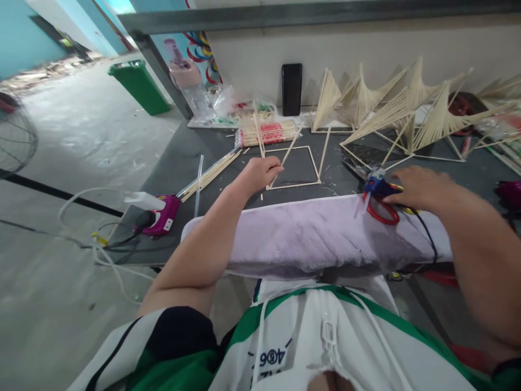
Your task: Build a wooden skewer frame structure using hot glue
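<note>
My left hand (266, 171) is closed in a pinch on a thin wooden stick (293, 144) that slants up from a frame. The stick frame (293, 185) lies on the dark table, a rectangle with several sticks standing up from its corners. Over at the right, my right hand (423, 187) curls around the blue glue gun (379, 184), its handle mostly hidden under the fingers. A pale glue stick seems to poke out of the gun. Right beside and below the gun are red-handled scissors (381, 212), their loops resting on the lilac cloth (297, 231).
Fan-shaped stick models (411, 103) stand at the back right. A phone (292, 89) leans on the wall near a packet of sticks (268, 133) and a bottle (191, 87). Loose sticks (211, 176) and a purple power socket (165, 217) with cables lie left.
</note>
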Demonstrator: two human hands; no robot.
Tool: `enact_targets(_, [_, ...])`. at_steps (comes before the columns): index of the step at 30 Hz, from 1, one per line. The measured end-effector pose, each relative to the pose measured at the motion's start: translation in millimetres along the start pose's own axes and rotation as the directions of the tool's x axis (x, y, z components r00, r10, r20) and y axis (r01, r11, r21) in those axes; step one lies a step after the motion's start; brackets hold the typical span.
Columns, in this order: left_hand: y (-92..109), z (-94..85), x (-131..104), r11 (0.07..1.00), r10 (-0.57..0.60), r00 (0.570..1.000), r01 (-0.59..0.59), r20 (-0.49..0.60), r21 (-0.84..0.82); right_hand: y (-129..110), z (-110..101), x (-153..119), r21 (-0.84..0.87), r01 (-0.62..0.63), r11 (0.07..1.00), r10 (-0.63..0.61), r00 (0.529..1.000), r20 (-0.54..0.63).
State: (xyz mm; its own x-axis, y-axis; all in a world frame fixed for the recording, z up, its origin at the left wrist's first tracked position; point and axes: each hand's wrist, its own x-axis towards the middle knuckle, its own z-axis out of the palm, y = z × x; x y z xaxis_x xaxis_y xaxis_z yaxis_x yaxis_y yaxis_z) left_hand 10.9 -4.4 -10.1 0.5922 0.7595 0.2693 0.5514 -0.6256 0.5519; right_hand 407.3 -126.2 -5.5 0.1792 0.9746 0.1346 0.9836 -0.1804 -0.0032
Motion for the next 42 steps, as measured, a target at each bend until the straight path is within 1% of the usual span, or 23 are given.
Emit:
enact_targets(1, [0, 0.2, 0, 1.0, -0.003, 1.0, 0.003, 0.004, 0.0, -11, -11, -5, -0.03, -0.008, 1.0, 0.008, 1.0, -0.009])
enact_targets(2, [0, 0.3, 0, 1.0, -0.006, 1.0, 0.006, 0.007, 0.002, -26, -22, -11, 0.006, 0.048, 0.999, -0.048, 0.998, -0.039])
enact_targets(3, [0, 0.3, 0, 1.0, -0.008, 1.0, 0.007, 0.009, 0.006, -46, -32, -18, 0.101, 0.11, 0.989, -0.105, 0.993, -0.062])
enact_targets(4, [1, 0.2, 0, 1.0, -0.01, 1.0, 0.009, 0.009, 0.01, -70, -37, -24, 0.231, 0.158, 0.96, -0.145, 0.987, -0.07])
enact_targets(5, [1, 0.0, 0, 1.0, -0.012, 1.0, 0.012, 0.009, 0.014, -95, -39, -28, 0.356, 0.184, 0.916, -0.167, 0.983, -0.078])
enact_targets(6, [2, -0.3, 0, 1.0, -0.014, 1.0, 0.014, 0.01, 0.019, -121, -36, -30, 0.471, 0.213, 0.856, -0.185, 0.977, -0.104])
enact_targets(8, [4, -1.1, 0, 0.999, -0.019, 1.0, 0.018, 0.013, 0.032, -169, -19, -26, 0.65, 0.249, 0.718, -0.206, 0.968, -0.144])
enact_targets(9, [4, -1.5, 0, 0.999, -0.021, 1.0, 0.021, 0.017, 0.038, -189, -8, -21, 0.723, 0.225, 0.653, -0.181, 0.973, -0.14])
enact_targets(10, [5, -2.0, -1, 0.999, -0.024, 0.999, 0.023, 0.021, 0.043, -206, 3, -14, 0.797, 0.175, 0.578, -0.158, 0.982, -0.101])
enact_targets(12, [5, -2.6, -1, 0.998, -0.028, 0.999, 0.027, 0.024, 0.049, -229, 21, 1, 0.912, 0.035, 0.408, -0.109, 0.994, 0.01])
enact_targets(13, [5, -2.7, -1, 0.998, -0.028, 0.999, 0.027, 0.024, 0.049, -236, 26, 7, 0.941, -0.001, 0.339, -0.086, 0.996, 0.033])
enact_targets(14, [5, -2.6, -1, 0.999, -0.027, 0.999, 0.025, 0.025, 0.048, -241, 29, 13, 0.958, -0.012, 0.285, -0.071, 0.997, 0.033])
enact_targets(16, [4, -1.8, -1, 0.999, -0.024, 0.999, 0.022, 0.028, 0.05, -247, 30, 21, 0.975, 0.016, 0.222, -0.057, 0.998, -0.004])
enact_targets(19, [6, -0.7, 0, 0.998, -0.03, 0.999, 0.028, 0.03, 0.056, -250, 29, 25, 0.979, 0.076, 0.192, -0.044, 0.997, -0.069])
enact_targets(22, [8, -4.5, -1, 0.998, -0.069, 0.996, 0.068, 0.062, 0.006, -253, 32, 26, 0.979, 0.07, 0.192, -0.02, 0.998, -0.067])
enact_targets(24, [6, -12.6, -3, 0.989, -0.129, 0.985, 0.136, 0.116, -0.052, -254, 35, 27, 0.983, 0.046, 0.177, -0.023, 0.999, -0.043])
enact_targets(26, [-2, -24.2, -6, 0.974, -0.203, 0.961, 0.219, 0.191, -0.067, -256, 37, 28, 0.988, 0.025, 0.153, -0.037, 0.999, -0.019])
enact_targets(28, [-12, -35.9, -8, 0.965, -0.258, 0.927, 0.263, 0.273, 0.021, -258, 38, 28, 0.99, 0.005, 0.143, -0.054, 0.999, 0.003])
enact_targets(30, [-21, -43.1, -8, 0.956, -0.282, 0.895, 0.234, 0.345, 0.175, -260, 39, 28, 0.987, -0.014, 0.161, -0.074, 0.997, 0.026])
enact_targets(32, [-27, -43.6, -7, 0.945, -0.287, 0.874, 0.193, 0.391, 0.263, -262, 41, 27, 0.981, -0.023, 0.194, -0.105, 0.994, 0.044])
enact_targets(36, [-31, -32.4, -3, 0.95, -0.277, 0.855, 0.176, 0.439, 0.257, -266, 47, 26, 0.96, 0.009, 0.278, -0.183, 0.982, 0.044])
enact_targets(39, [-34, -25.4, -2, 0.954, -0.269, 0.855, 0.175, 0.443, 0.242, -268, 52, 28, 0.94, 0.042, 0.338, -0.212, 0.977, 0.032])
enact_targets(42, [-36, -22.1, -1, 0.957, -0.271, 0.863, 0.192, 0.427, 0.22, -268, 55, 30, 0.928, 0.077, 0.364, -0.234, 0.972, 0.011])
